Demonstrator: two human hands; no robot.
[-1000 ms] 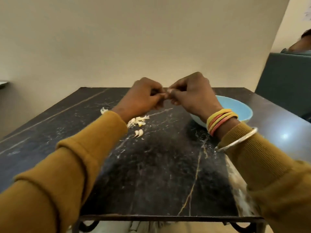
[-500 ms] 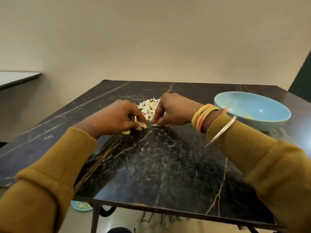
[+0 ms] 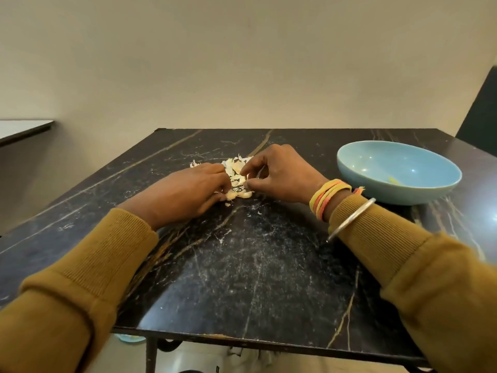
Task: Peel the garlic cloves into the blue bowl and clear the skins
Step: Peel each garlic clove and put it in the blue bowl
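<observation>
No legible text anywhere.

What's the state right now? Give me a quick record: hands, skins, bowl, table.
left hand: on the table, fingertips at the left edge of the skins; grip unclear
right hand: fingers curled at the right edge of the skins; pinch unclear
garlic skins: one loose pile between the hands, stray flakes nearby
blue bowl: upright, right of the hands, apart from the skins
yellowish bit: small, inside the bowl
table: dark marble top
</observation>
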